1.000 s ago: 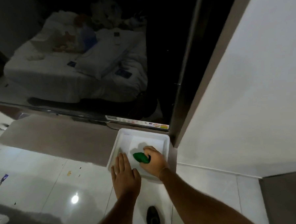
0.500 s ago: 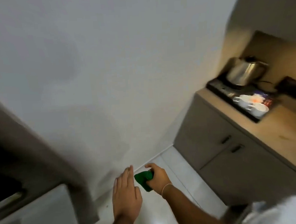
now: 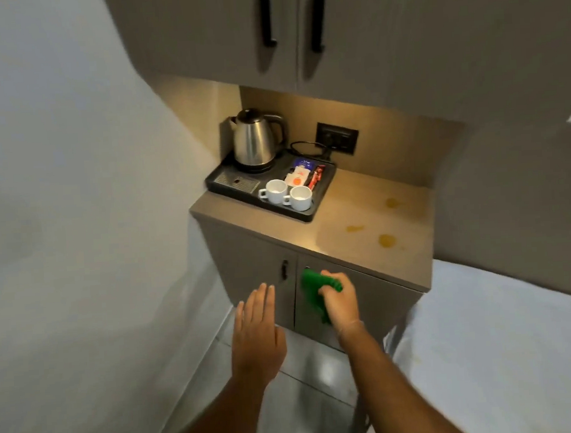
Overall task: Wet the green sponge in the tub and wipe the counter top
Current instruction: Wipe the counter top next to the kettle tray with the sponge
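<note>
The green sponge (image 3: 314, 291) hangs bunched in the right hand (image 3: 339, 298), whose fingers are curled tight round it, in front of the cupboard doors and below the bench (image 3: 370, 218). The left hand (image 3: 257, 333) floats flat, fingers straight and close together, gripping nothing. Three yellow stains (image 3: 387, 240) sit on the bare right side of the bench. A wide sweep leftward could knock the tray (image 3: 269, 187) and its two cups (image 3: 288, 194), I'd guess, or drip onto the floor.
</note>
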A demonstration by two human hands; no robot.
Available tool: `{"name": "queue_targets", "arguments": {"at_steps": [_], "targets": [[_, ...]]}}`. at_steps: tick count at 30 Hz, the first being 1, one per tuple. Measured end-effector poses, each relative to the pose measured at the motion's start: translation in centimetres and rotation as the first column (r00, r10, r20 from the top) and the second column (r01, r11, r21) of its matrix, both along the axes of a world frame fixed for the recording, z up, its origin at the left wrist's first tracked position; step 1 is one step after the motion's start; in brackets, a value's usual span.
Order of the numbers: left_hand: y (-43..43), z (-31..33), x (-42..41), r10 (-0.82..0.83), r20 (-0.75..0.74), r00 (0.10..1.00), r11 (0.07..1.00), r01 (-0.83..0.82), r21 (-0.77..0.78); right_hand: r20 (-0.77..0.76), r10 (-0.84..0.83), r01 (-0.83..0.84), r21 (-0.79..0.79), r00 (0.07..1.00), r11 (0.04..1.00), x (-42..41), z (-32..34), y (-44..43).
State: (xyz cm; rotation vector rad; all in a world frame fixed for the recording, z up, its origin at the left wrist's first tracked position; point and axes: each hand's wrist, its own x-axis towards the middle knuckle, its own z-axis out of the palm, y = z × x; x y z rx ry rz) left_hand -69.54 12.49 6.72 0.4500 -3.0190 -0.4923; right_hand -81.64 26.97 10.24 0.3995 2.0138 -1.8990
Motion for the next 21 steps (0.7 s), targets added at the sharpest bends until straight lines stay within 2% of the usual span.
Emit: {"name": "queue_targets", "arguments": {"at_steps": [2,5,8,10,12,13,14,15,16,19,21], "targets": [[0.8,0.0,-3.9,-0.073,0.045,0.996,0.997,0.074,-0.025,-0.047,-0.179,0.180,0.005,0.983,0.984,-3.7,0.9,2.8],[1.6,0.1,-9.9,-0.156,0.114,0.981,0.984,0.165,-0.074,-0.173,-0.392,0.405,0.043,0.903,0.913,-9.4,1.7,7.1],[1.6,-0.3,-15.6,-0.204,0.174,0.963,0.969,0.224,-0.101,-0.296,-0.396,0.476,0.288,0.869,0.831,-14.4,1.1,11.1],[1.6,-0.8,-19.5,-0.236,0.193,0.952,0.961,0.258,-0.096,-0.273,-0.316,0.406,0.402,0.908,0.821,-17.4,-0.5,12.5],[1.7,-1.5,-22.7,-0.275,0.206,0.939,0.954,0.294,-0.066,-0.188,-0.159,0.236,0.523,0.969,0.819,-19.5,-2.5,12.2],[1.8,-2.1,-24.0,-0.295,0.208,0.932,0.950,0.310,-0.042,-0.140,-0.038,0.117,0.618,0.989,0.777,-20.2,-3.5,11.2],[1.7,-2.9,-24.9,-0.312,0.211,0.926,0.945,0.326,-0.033,-0.104,0.096,0.010,0.729,0.990,0.685,-20.6,-4.6,9.9],[1.5,-3.5,-25.2,-0.324,0.224,0.919,0.940,0.340,-0.033,-0.079,0.223,-0.062,0.825,0.972,0.561,-20.2,-5.4,8.4],[1.1,-4.3,-25.6,-0.335,0.251,0.908,0.936,0.351,-0.022,-0.084,0.313,-0.085,0.869,0.946,0.488,-19.9,-6.2,6.9],[-0.1,-6.7,-26.6,-0.343,0.268,0.900,0.933,0.359,-0.010,-0.115,0.512,-0.136,0.894,0.851,0.428,-17.2,-8.6,4.2],[-0.3,-7.4,-27.1,-0.354,0.257,0.899,0.934,0.356,0.039,-0.094,0.609,-0.158,0.925,0.788,0.347,-15.1,-9.6,5.8]]}}
